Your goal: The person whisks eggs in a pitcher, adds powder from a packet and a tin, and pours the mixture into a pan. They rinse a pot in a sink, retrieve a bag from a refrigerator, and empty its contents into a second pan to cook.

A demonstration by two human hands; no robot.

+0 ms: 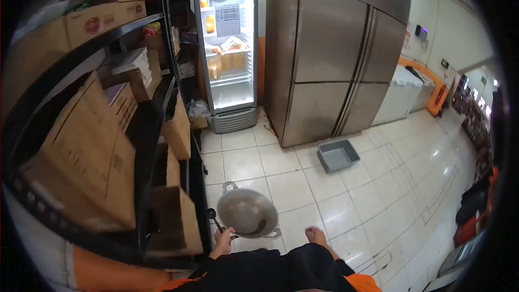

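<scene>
- White-tiled floor lies under a round metal wok, low before the person, just beside the black rack.
- Left hand is curled tight around a dark handle at the wok's near rim; the handle points away, up-left.
- Its 2 loop handles line up far-left to near-right, bowl upward.
- Print on the cardboard boxes is too blurred to read.
- Open tiles spread right, towards a grey tray.

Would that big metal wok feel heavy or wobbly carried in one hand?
Probably stiff and fairly heavy: the wok looks like wide grey metal. Gripped by the left hand at one edge only, it would likely tilt. Its rounded bowl would probably rock on the floor.
</scene>
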